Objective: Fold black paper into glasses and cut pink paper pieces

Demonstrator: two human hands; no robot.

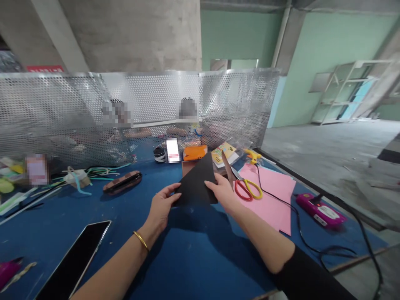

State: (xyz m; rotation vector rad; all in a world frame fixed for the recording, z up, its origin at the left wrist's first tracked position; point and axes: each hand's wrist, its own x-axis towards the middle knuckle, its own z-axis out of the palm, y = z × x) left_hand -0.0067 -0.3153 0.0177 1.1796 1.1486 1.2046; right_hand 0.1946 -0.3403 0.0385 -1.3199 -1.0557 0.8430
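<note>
A sheet of black paper [198, 183], pointed at its far end like a folded triangle, is held above the blue table. My left hand [164, 204] pinches its left corner between thumb and fingers. On the other side, my right hand [222, 189] grips the right edge, thumb on top. Just right of that hand lie scissors [246, 189] with one red and one yellow handle, on pink paper [275, 200]. Part of a brown piece [189, 167] shows behind the black paper.
Blue table [181, 258]; on its left, a large phone [78, 258] and brown pencil case [122, 182]. Farther back stand a lit phone [173, 150] and orange pouch [195, 152]. A yellow glue gun [252, 156], purple device [320, 210] and cables lie right. A perforated metal screen [162, 96] closes the back.
</note>
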